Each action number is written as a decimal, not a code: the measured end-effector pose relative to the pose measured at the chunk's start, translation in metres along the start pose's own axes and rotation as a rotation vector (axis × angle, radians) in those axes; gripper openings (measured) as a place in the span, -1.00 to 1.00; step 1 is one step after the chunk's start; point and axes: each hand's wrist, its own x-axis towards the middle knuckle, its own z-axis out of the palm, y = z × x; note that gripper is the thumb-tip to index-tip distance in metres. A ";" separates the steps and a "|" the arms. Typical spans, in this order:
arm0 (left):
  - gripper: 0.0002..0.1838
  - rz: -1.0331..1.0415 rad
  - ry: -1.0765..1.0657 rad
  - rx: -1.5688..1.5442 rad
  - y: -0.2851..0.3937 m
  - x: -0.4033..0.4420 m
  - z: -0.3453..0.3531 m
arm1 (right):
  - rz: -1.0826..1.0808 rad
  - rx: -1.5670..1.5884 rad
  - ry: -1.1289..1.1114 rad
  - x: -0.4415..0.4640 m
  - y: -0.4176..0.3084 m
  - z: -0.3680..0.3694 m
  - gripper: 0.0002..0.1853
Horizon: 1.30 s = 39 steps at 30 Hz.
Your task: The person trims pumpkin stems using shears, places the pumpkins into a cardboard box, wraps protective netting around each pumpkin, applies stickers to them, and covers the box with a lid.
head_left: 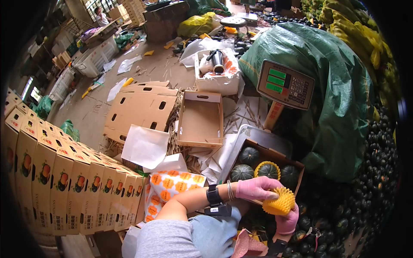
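Note:
My left hand (256, 188), in a pink glove, grips the upper left side of a yellow foam net sleeve (278, 203). From the lower right, my right hand (287, 220), also gloved in pink, holds the same sleeve. Whether anything is inside the sleeve cannot be seen. Just beyond my hands is an open cardboard box (297, 165) with several dark green pumpkins (241, 173) in it; one netted pumpkin (267, 170) wears a yellow foam sleeve. The box rests on the metal platform of a scale (286, 84) with a lit green display.
Loose dark pumpkins (340, 223) are heaped at the right, beside a green tarp (309, 77). Printed cartons (64, 185) stand in a row at left. An open tray box (200, 118), flat cardboard (137, 105) and orange-patterned paper (172, 185) lie ahead. A tumbler (217, 62) sits in a white crate.

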 end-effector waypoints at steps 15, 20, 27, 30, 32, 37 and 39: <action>-0.60 -0.255 -0.634 -0.208 0.002 -0.014 -0.019 | -0.094 -0.256 0.086 -0.004 -0.018 0.034 -0.87; -0.79 -0.376 -0.199 -0.434 -0.004 -0.026 -0.021 | 0.575 0.731 -0.315 -0.058 -0.004 0.024 -0.49; -0.67 -0.688 -0.072 -0.587 -0.021 0.004 0.003 | 0.312 0.553 0.087 -0.028 -0.032 -0.008 -0.70; -0.79 -0.404 -0.038 0.538 -0.028 0.036 0.004 | 0.195 -0.634 0.307 -0.004 -0.013 -0.017 -0.77; -0.80 -0.103 0.096 0.847 -0.051 0.045 0.006 | 0.343 -0.918 0.358 0.009 -0.006 -0.016 -0.78; -0.76 -0.426 -0.175 0.979 -0.068 0.046 0.010 | 0.804 -0.260 0.152 0.024 0.005 -0.024 -0.74; -0.75 -0.420 -0.218 0.889 -0.079 0.047 0.003 | 0.786 -0.109 0.218 0.020 0.009 -0.023 -0.73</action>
